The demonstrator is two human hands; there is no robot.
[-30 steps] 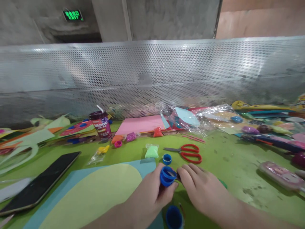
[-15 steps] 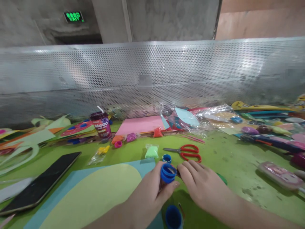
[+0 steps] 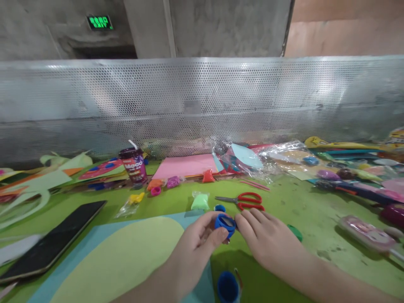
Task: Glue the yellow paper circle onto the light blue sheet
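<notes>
My left hand (image 3: 197,250) is closed around a small round blue plastic container (image 3: 229,232), tilted so its opening faces up, with something greyish inside. My right hand (image 3: 269,242) is closed beside the container's right rim; a small dark bit shows at its fingertips, too small to name. Just behind my hands lies a small blue cap (image 3: 220,208). Red-handled scissors (image 3: 249,201) rest beyond my right hand. Nearer to me stands a blue cup (image 3: 227,286) with a thin stick beside it. A green disc (image 3: 295,232) is partly hidden behind my right hand.
Blue paper with a pale green oval (image 3: 132,256) lies at left, beside a black phone (image 3: 57,235). Small clay packs, one light green (image 3: 200,202), sit behind, near a purple drink cup (image 3: 134,166). A perforated metal panel (image 3: 202,92) bounds the table's back.
My left hand has turned the blue container slightly and shifted it a little to the right. My right hand stays close to its rim.
</notes>
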